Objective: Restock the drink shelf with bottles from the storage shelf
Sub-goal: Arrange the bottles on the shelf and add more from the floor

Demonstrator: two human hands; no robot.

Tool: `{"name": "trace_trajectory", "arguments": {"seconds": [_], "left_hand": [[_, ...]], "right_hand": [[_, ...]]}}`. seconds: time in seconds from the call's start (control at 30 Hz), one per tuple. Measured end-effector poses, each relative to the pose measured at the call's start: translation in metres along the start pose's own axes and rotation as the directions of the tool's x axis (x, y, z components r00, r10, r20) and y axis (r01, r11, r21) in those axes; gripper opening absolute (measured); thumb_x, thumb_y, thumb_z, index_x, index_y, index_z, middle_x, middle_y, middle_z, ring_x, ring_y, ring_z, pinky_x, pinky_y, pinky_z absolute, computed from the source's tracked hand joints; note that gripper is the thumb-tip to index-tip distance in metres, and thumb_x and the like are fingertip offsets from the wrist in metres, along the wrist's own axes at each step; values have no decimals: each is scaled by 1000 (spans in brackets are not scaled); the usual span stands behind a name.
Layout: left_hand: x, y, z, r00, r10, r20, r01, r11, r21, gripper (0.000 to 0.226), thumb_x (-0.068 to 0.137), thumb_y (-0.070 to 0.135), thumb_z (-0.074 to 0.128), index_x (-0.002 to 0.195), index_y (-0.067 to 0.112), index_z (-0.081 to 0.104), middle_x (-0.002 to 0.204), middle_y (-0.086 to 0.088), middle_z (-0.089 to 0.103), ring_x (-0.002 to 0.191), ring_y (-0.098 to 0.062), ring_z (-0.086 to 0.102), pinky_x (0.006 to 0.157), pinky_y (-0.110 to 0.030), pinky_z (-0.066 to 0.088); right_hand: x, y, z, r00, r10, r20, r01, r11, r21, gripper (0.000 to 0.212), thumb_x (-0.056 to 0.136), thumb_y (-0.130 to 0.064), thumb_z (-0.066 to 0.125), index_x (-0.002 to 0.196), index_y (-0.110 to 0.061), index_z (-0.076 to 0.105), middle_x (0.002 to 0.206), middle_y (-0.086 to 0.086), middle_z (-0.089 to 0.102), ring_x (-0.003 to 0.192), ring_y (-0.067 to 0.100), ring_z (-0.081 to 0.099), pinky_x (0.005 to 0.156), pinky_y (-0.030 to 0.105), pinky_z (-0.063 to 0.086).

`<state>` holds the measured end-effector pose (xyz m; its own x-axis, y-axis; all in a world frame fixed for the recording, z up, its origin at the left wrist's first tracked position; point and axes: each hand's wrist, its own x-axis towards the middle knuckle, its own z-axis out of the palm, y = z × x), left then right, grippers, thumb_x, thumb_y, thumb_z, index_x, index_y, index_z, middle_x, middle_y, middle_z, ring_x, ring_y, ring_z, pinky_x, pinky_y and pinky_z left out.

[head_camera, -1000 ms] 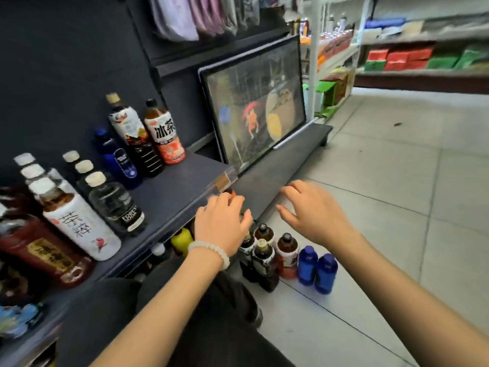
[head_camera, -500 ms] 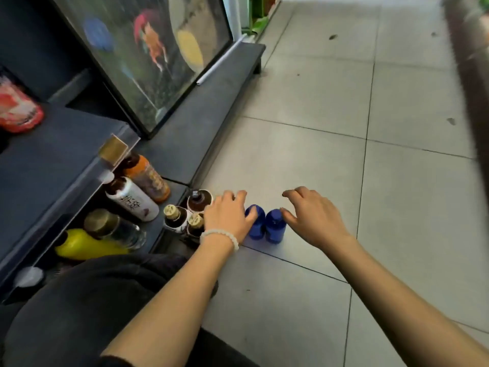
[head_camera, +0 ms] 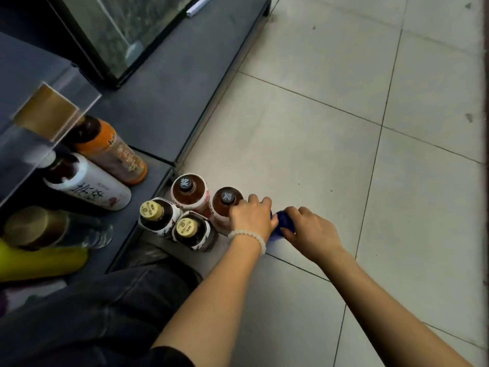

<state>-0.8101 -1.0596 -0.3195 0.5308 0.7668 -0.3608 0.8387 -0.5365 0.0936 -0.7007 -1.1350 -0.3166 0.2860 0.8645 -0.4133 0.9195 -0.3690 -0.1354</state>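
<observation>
Down on the tile floor, both hands curl around blue bottles; lift them straight up slowly.

Both hands reach down to blue bottles on the tiled floor; the left hand covers one, the right hand grips another. Four tea bottles stand just beside.
</observation>
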Motion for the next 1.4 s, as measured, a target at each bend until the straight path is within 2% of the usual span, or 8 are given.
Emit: {"name": "trace_trajectory", "arguments": {"seconds": [0.23, 0.4, 0.53, 0.67, 0.8, 1.0, 1.17, 1.4], "left_hand": [[-8, -10, 8, 1000, 4, -7, -5, 996, -92, 32, 94, 38, 44, 121, 21, 46, 115, -11, 54, 104, -30, 56, 63, -34, 35], [-27, -13, 8, 1000, -21, -7, 19, 989, -146, 31, 93, 42, 44, 116, 20, 48, 112, -10, 56, 106, -28, 51, 66, -34, 36], [-44, -18, -11, 998, -52, -34, 44, 976, -213, 31, 88, 41, 48, 110, 21, 53, 110, -8, 58, 105, -28, 52, 71, -34, 39], [-76, -26, -41, 993, -90, -73, 67, 961, -268, 31, 82, 43, 53, 106, 23, 56, 110, -4, 59, 105, -26, 54, 78, -34, 43], [-118, -31, -78, 975, -152, -163, 82, 924, -375, 28, 76, 44, 60, 94, 25, 52, 102, 1, 59, 92, -23, 56, 70, -29, 41], [-185, -57, -155, 919, -233, -317, 80, 900, -429, 26, 68, 49, 64, 82, 29, 55, 87, 6, 64, 87, -21, 59, 72, -30, 47], [-233, -95, -241, 895, -293, -335, 133, 894, -427, 25, 66, 48, 67, 80, 29, 59, 89, 5, 65, 86, -22, 60, 69, -29, 45], [-302, -163, -338, 825, -340, -451, 136, 895, -425, 19, 71, 43, 69, 76, 28, 59, 85, 5, 63, 83, -18, 59, 78, -32, 52]], "right_hand": [[4, -2, 2, 1000, 22, -8, -22, 1000, -8, 34, 92, -40, 47, 119, -19, 45, 106, 5, 60, 95, 27, 60, 64, 29, 38], [-8, -5, 5, 1000, 21, 21, -24, 992, 122, 31, 92, -34, 50, 114, -14, 45, 104, 11, 60, 92, 31, 58, 64, 30, 38], [-28, -7, -4, 1000, 16, 15, -19, 974, 224, 28, 90, -30, 51, 113, -13, 47, 104, 12, 60, 92, 31, 56, 71, 35, 44], [-53, -16, -35, 999, -17, -33, 27, 942, 335, 27, 87, -31, 54, 109, -15, 50, 104, 9, 61, 92, 28, 55, 75, 35, 47], [-84, -30, -74, 986, -80, -145, 130, 916, 379, 25, 85, -30, 56, 106, -17, 53, 100, 6, 62, 88, 25, 55, 73, 35, 48], [-127, -68, -146, 916, -194, -351, 326, 871, 369, 28, 85, -31, 60, 107, -15, 57, 99, 9, 65, 89, 27, 56, 72, 32, 46], [-153, -117, -206, 838, -277, -469, 449, 840, 305, 27, 82, -30, 61, 106, -17, 60, 101, 10, 67, 94, 30, 59, 74, 32, 45], [-177, -202, -273, 719, -428, -548, 628, 739, 246, 24, 84, -27, 62, 102, -11, 60, 91, 8, 63, 85, 26, 56, 66, 29, 38]]}}
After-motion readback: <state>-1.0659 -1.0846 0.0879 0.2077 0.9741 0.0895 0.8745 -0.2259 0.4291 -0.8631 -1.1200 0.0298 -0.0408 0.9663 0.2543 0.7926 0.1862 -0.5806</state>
